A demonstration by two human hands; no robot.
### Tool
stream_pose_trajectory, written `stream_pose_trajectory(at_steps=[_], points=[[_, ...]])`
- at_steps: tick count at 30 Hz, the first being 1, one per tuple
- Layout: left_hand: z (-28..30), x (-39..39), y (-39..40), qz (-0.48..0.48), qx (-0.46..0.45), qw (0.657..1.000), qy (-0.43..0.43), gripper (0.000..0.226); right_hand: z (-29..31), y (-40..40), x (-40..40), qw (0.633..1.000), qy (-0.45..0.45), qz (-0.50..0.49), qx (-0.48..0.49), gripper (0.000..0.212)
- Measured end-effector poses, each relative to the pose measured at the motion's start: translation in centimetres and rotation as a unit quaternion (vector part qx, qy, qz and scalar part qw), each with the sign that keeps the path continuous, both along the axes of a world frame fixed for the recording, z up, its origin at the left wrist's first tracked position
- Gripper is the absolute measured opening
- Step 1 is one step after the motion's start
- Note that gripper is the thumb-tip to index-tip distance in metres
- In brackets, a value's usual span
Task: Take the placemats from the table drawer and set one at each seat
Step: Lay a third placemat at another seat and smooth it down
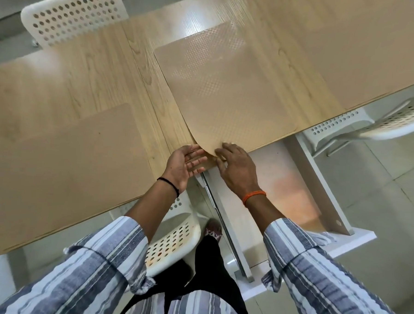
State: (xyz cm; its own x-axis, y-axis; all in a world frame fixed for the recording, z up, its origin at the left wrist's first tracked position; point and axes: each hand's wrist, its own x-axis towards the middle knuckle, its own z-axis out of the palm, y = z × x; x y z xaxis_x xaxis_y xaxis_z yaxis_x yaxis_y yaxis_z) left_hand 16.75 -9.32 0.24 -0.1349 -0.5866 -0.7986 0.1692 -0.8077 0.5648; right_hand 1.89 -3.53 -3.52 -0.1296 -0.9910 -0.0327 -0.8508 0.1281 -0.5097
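Placemats lie on the wooden bench (91, 62), all tan and close in colour to its top. At the left, a plain placemat (64, 163) sits flat along the near edge, close to the bench's near-left corner. Beyond the far edge, a white perforated chair (74, 15) faces in. Another white perforated chair (172, 241) stands tucked under the near edge, beside the person's legs. In the middle, a dotted placemat (224, 90) lies at a slant across the bench, its near corner curling up and over the near edge. The left hand (184, 165), palm up with fingers spread and relaxed, touches that lifted corner from below. The right hand (236, 168), palm down with fingers loosely curved, rests its fingertips on top of the same corner; whether it pinches the mat cannot be told. Below the right hand, a white drawer (295, 185) stands pulled out from under the bench. At the right, a third placemat (364, 69) lies flat by the bench's edge, with a white chair (383, 123) just past it.
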Motion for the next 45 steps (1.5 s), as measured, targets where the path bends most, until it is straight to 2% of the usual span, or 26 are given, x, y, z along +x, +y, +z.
stream_pose_trajectory(at_steps=[5,12,17,21,30,41,45], points=[[0.0,0.0,-0.2,-0.029,-0.018,0.999,-0.03,0.033,-0.1,-0.7,-0.2,0.998,-0.036,-0.047,-0.033,0.019],[0.1,-0.3,-0.4,-0.028,-0.067,0.993,-0.094,0.029,-0.5,-2.0,-1.0,0.984,-0.145,-0.1,0.016,0.014],[-0.3,-0.4,-0.5,-0.045,-0.113,0.983,-0.136,0.024,-0.3,-2.8,-2.6,0.943,-0.284,-0.143,0.102,0.021],[-0.6,-0.3,-0.3,-0.073,-0.13,0.977,-0.153,0.021,-0.6,-3.0,-4.0,0.911,-0.368,-0.135,0.126,0.019],[-0.8,-0.7,-0.1,-0.075,-0.14,0.973,-0.171,0.019,-0.8,-3.0,-4.9,0.908,-0.385,-0.092,0.14,0.022],[-0.9,-1.2,-0.4,-0.072,-0.162,0.963,-0.202,0.016,-0.5,-3.0,-4.9,0.907,-0.392,-0.092,0.122,0.021],[-1.1,-1.2,-0.4,-0.048,-0.18,0.946,-0.264,0.011,-0.5,-2.9,-4.6,0.907,-0.389,-0.107,0.122,0.022]])
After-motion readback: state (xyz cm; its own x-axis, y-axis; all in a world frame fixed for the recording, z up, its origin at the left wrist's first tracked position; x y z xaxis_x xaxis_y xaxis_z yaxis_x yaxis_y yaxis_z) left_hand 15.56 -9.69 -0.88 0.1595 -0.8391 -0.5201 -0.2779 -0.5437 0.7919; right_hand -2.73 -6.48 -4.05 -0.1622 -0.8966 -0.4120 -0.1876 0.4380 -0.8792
